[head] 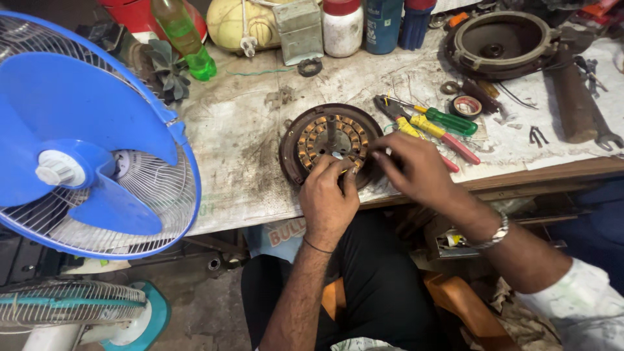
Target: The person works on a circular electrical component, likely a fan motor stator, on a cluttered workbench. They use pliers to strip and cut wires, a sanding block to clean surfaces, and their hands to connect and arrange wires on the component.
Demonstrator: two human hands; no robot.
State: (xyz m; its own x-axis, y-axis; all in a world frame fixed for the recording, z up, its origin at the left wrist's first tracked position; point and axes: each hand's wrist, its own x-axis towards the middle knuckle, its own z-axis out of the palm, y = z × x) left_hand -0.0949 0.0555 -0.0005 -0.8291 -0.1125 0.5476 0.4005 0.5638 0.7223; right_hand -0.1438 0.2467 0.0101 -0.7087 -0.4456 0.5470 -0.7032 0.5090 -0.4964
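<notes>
Your fan motor stator sits on the workbench before you; screwdrivers lie just right of it, the table fan stands far left, a motor housing behind right.

Your left hand covers near rim of motor; fingertips hide whatever you pinch there. Your right hand hides motor's right edge and lower ends of pliers. Blue fan cut off by left edge. Round housing clipped at top edge. Bottles along back lose their tops. Small bits by tape roll too tiny to tell.
</notes>
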